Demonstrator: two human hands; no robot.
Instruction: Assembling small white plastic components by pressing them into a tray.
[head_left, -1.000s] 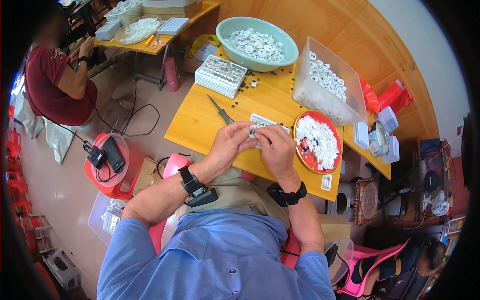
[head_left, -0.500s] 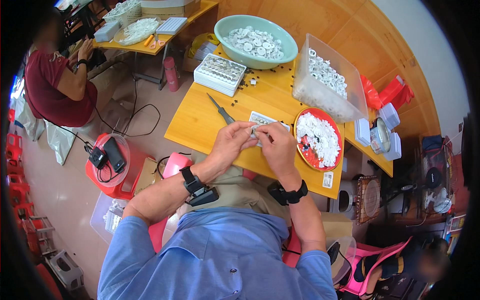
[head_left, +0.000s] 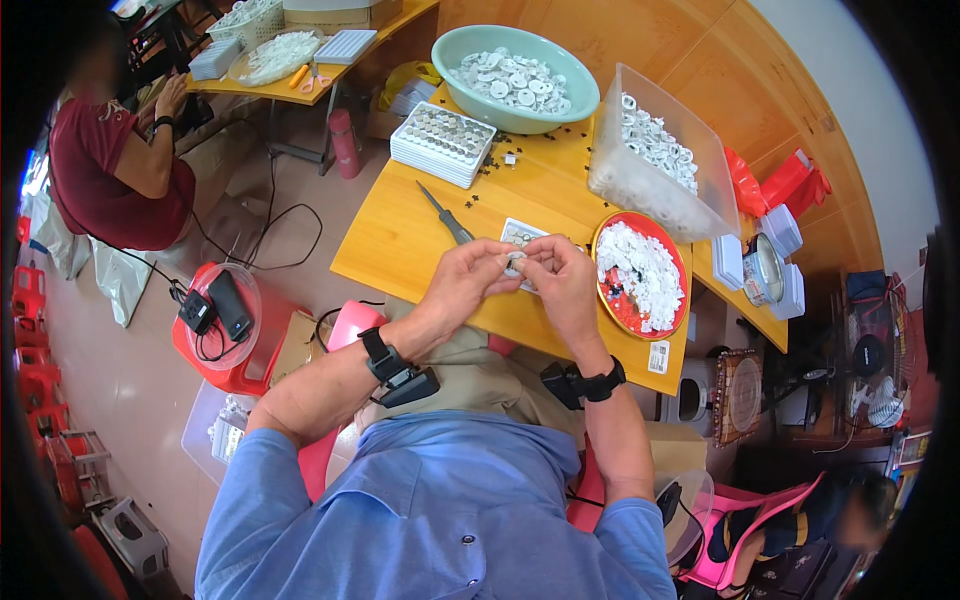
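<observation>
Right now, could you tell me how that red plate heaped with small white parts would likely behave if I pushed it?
The red plate looks shallow, so its white parts could spill. It probably slides easily on the smooth yellow table. It sits near the edge, so it might tip off.

I count one teal basin (head_left: 523,75) of white rings on the far side, one clear plastic bin (head_left: 660,155) of more rings to its right, one red plate (head_left: 640,272) of white pieces near my right hand (head_left: 562,280), and one white tray (head_left: 442,145) of small round parts to the far left. One screwdriver (head_left: 445,214) lies on my one yellow table (head_left: 400,240). My left hand (head_left: 466,280) and right hand pinch one small ring (head_left: 515,264) between them, and I wear two black wrist bands (head_left: 385,362).
</observation>
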